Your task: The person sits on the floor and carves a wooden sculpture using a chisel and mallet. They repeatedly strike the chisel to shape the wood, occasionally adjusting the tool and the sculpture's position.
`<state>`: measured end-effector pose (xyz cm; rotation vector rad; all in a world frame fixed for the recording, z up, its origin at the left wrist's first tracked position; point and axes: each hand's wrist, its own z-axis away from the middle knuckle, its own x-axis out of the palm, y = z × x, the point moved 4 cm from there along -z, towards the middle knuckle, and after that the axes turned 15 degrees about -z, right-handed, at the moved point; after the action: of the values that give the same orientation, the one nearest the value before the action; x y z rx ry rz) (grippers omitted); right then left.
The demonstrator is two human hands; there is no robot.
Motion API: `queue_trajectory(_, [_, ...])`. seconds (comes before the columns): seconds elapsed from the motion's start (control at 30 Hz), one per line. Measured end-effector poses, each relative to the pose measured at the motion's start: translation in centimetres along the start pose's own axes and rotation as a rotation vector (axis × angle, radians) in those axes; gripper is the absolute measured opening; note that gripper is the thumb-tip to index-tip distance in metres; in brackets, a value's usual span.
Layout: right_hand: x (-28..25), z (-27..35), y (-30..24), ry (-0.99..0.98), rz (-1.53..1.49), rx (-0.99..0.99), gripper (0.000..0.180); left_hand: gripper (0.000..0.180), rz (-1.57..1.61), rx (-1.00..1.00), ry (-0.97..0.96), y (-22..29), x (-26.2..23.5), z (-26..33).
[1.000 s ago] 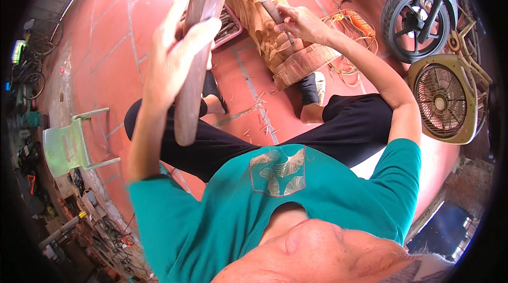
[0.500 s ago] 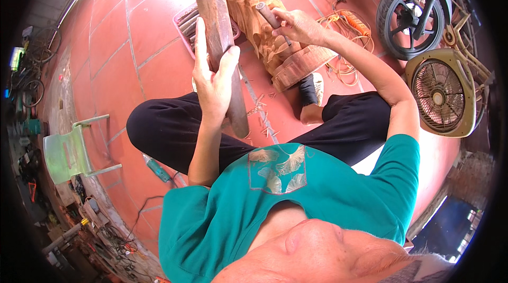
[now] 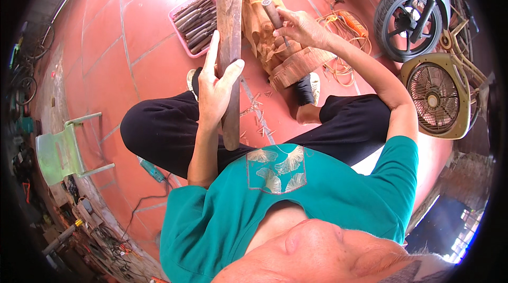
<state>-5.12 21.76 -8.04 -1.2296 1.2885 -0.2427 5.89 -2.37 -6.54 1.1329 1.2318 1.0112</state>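
A long, flat wooden mallet (image 3: 229, 23) stands nearly upright in my left hand (image 3: 215, 95), with the fingers wrapped round its lower half and the thumb across it. My right hand (image 3: 302, 30) pinches the handle of a chisel (image 3: 272, 14), whose thin blade points down onto a carved piece of wood (image 3: 257, 34). The exact spot where the tip meets the wood is partly hidden. This carving lies slanted between my legs, its thick flat base (image 3: 300, 66) towards me. The mallet's upper end is left of the chisel handle, apart from it.
A pink basket (image 3: 172, 17) full of chisels stands left of the carving. Wood chips (image 3: 259, 111) litter the red tiles. On the right are an orange power strip with coiled cable (image 3: 353, 23), a motorbike wheel (image 3: 407, 23) and a box fan (image 3: 435, 97). A green chair (image 3: 58, 153) stands left.
The mallet's upper end has swung right and lower, towards the chisel handle, uncovering the basket. My right hand has barely moved, still keeping the chisel at the carving. The whole view has shifted slightly.
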Motion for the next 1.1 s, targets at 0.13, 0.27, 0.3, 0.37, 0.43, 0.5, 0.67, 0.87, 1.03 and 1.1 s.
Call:
queue_trajectory(0.13, [0.8, -0.4, 0.2, -0.048, 0.048, -0.143, 0.052, 0.072, 0.020, 0.035, 0.036, 0.8, -0.4, 0.3])
queue_trajectory(0.27, [1.0, -0.5, 0.0, -0.060, 0.083, -0.178, 0.052, 0.070, -0.011, 0.136, 0.130, 1.0, -0.8, 0.7])
queue_trajectory(0.3, [1.0, -0.6, 0.0, -0.067, 0.086, -0.157, 0.052, 0.070, -0.027, 0.172, 0.162, 0.9, -0.9, 0.8])
queue_trajectory(0.37, [0.9, -0.6, -0.3, -0.074, 0.077, -0.097, 0.045, 0.070, -0.174, 0.247, 0.200, 1.3, -0.5, 0.7])
queue_trajectory(0.43, [1.0, -0.7, -0.7, -0.073, 0.055, -0.023, 0.035, 0.069, -0.391, 0.286, 0.082, 1.4, 0.0, 0.4])
queue_trajectory(0.5, [0.5, -0.7, -0.2, -0.045, 0.037, 0.014, 0.037, 0.070, -0.248, 0.149, -0.075, 0.3, 0.3, 0.2])
queue_trajectory(0.67, [0.3, -0.6, 0.5, -0.029, 0.010, 0.017, 0.042, 0.071, -0.019, 0.123, 0.036, 1.6, -0.3, 0.8])
queue_trajectory(0.87, [1.0, -0.9, 0.3, -0.062, 0.097, -0.004, 0.042, 0.068, -0.441, 0.399, 0.240, 2.2, 0.0, 0.4])
queue_trajectory(1.03, [0.8, -0.8, 0.5, -0.060, 0.139, 0.017, 0.043, 0.069, -0.276, 0.133, -0.062, 1.0, -0.5, 0.2])
queue_trajectory(1.1, [0.6, -0.6, 0.8, -0.059, 0.099, 0.099, 0.045, 0.070, -0.205, 0.167, -0.013, 0.5, -0.6, 0.3])
